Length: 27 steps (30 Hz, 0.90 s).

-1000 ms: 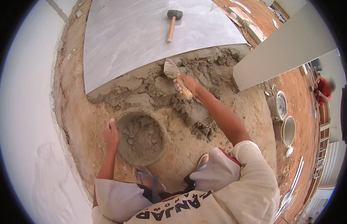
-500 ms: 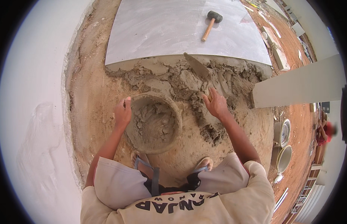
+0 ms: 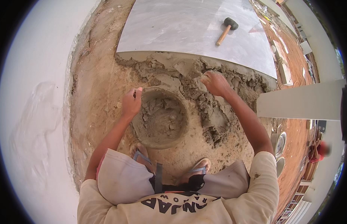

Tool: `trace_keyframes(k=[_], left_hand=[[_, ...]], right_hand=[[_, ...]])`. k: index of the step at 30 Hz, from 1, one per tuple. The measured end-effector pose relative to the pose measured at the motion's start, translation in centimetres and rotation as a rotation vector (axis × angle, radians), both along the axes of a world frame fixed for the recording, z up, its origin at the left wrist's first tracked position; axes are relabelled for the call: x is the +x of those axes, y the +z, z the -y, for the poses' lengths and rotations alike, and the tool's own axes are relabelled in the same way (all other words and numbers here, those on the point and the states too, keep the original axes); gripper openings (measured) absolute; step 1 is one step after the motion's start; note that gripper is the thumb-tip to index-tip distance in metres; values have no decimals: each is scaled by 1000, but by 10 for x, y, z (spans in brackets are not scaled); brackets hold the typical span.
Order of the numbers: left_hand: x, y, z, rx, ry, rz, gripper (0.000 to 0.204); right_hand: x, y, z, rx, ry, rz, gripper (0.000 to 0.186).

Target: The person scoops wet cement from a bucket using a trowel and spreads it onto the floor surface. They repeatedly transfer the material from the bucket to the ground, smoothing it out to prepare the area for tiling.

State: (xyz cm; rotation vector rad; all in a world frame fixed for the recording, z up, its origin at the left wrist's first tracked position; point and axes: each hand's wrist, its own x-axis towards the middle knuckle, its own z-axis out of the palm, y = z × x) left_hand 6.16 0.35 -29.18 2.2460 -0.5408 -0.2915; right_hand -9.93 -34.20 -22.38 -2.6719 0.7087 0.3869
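My left hand grips the rim of a round, mortar-coated bucket, which holds wet grey mortar and sits in front of my feet. My right hand is closed on a trowel, its handle mostly hidden by my fingers and its mud-coloured blade hard to tell from the spread mortar beneath. Just beyond this mortar bed lies a large pale grey slab, with a black-headed rubber mallet with a wooden handle resting on it.
A white wall runs along the left. A pale column stands at the right edge of the mortar. Buckets sit behind my right arm on reddish soil, near offcuts. A person in red is at the far right.
My view has turned, so the slab and column appear further right. My right hand and trowel moved from over the mortar's front, back toward the slab edge. My left hand stays at the bucket rim.
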Motion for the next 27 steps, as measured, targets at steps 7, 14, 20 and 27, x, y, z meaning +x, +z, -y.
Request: trace_keyframes(k=[7,14,20,27], left_hand=[[-1,4,-1,23,-3,-74,53],[2,-2,-7,9,-8,-31,51],[2,-2,-3,-11,-7,-29,51],[1,-3,-10,-2,-15,-8,52]], right_hand=[[80,-25,-27,18,38,6,55],[129,-27,-43,144,35,-111,52],[141,-18,-46,156,3,-131,51],[117,-21,-19,113,-57,-171,48]])
